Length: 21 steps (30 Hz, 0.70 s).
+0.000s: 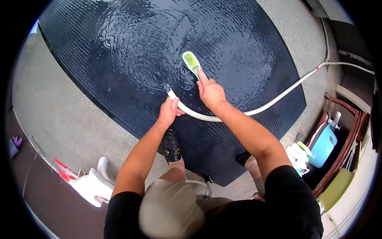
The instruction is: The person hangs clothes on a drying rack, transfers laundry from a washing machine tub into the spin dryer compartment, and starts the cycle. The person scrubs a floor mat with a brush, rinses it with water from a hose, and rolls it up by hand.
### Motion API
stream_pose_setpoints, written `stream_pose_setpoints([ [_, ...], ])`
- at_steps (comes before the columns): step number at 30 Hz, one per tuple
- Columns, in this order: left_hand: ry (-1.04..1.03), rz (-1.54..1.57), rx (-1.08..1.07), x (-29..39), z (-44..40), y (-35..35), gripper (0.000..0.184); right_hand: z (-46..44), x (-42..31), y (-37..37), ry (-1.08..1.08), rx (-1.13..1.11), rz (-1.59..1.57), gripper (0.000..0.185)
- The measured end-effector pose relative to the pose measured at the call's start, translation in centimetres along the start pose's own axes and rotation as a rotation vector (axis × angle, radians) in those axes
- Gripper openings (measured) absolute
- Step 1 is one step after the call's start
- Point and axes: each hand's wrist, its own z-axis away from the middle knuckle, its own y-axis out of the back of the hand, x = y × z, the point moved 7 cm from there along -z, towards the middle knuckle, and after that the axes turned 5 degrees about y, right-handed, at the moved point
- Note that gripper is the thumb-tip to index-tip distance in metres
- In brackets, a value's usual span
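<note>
My left hand (169, 110) is closed around a white hose (199, 116) near its end, and water runs from the tip onto a dark ribbed mat (131, 79). In my right hand (211, 91) is a scrub brush (191, 60) with a white rim and a green face, my index finger stretched along its handle. The brush head is over the wet mat, just beyond the hose tip; whether it touches the mat I cannot tell. Ripples of water spread over the mat's surface. Behind both hands the hose curves off to the right, passing under my right forearm.
A brown rack (352, 139) stands at the right with a blue basin (324, 146) and a green lid-like piece (337, 189). A white and red plastic item (93, 185) lies at lower left. My black shoes (171, 145) are on the mat, with concrete floor (59, 91) around it.
</note>
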Motion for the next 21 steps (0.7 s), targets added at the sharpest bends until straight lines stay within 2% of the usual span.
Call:
stream_pose_setpoints([
  [1, 0.01, -0.005, -0.007, 0.0, 0.0, 0.1, 0.03, -0.3, 0.8, 0.4, -0.004, -0.004, 0.0, 0.056],
  [3, 0.003, 0.003, -0.016, 0.2, 0.0, 0.2, 0.03, -2.1, 2.5, 1.8, 0.211, -0.054, 0.223, 0.057],
  [4, -0.007, 0.012, -0.024, 0.2, 0.3, 0.1, 0.029, -4.3, 4.5, 3.4, 0.166, 0.049, 0.232, 0.053],
  [6, 0.007, 0.02, -0.025, 0.1, 0.3, 0.1, 0.029, -9.1, 8.0, 6.6, -0.137, 0.184, 0.117, 0.048],
  [7, 0.016, 0.025, -0.03, 0.1, 0.3, 0.2, 0.029, -10.6, 8.3, 7.7, -0.293, 0.179, -0.01, 0.05],
  [8, 0.014, 0.025, -0.028, 0.2, 0.3, 0.2, 0.029, -11.1, 7.7, 7.6, -0.359, 0.23, -0.074, 0.051],
  [10, 0.022, -0.006, -0.027, 0.1, 0.3, 0.1, 0.028, -9.9, 3.7, 4.5, -0.346, 0.296, -0.174, 0.053],
  [12, 0.019, 0.021, -0.031, -0.1, 0.1, 0.1, 0.029, -6.5, -1.5, 1.7, -0.176, 0.064, -0.133, 0.055],
  [14, 0.032, 0.04, -0.044, -0.4, 0.1, 0.0, 0.029, -3.8, -3.5, 0.1, 0.042, -0.076, -0.03, 0.056],
  [16, 0.04, 0.019, -0.029, -0.4, 0.1, 0.1, 0.031, -5.4, -0.7, 2.2, 0.194, -0.025, 0.156, 0.055],
  [17, 0.044, 0.017, -0.033, -0.4, 0.2, -0.1, 0.031, -7.0, 2.1, 3.5, 0.161, 0.068, 0.199, 0.052],
  [19, 0.013, 0.019, 0.012, 0.0, 0.5, -0.1, 0.033, -10.2, 7.5, 7.4, -0.161, 0.21, 0.123, 0.049],
  [20, 0.011, 0.021, 0.018, 0.1, 0.5, -0.2, 0.033, -11.2, 9.5, 8.5, -0.31, 0.206, 0.047, 0.05],
  [21, 0.011, -0.037, 0.056, 0.1, 0.5, -0.2, 0.033, -11.6, 9.2, 8.7, -0.334, 0.228, 0.022, 0.05],
])
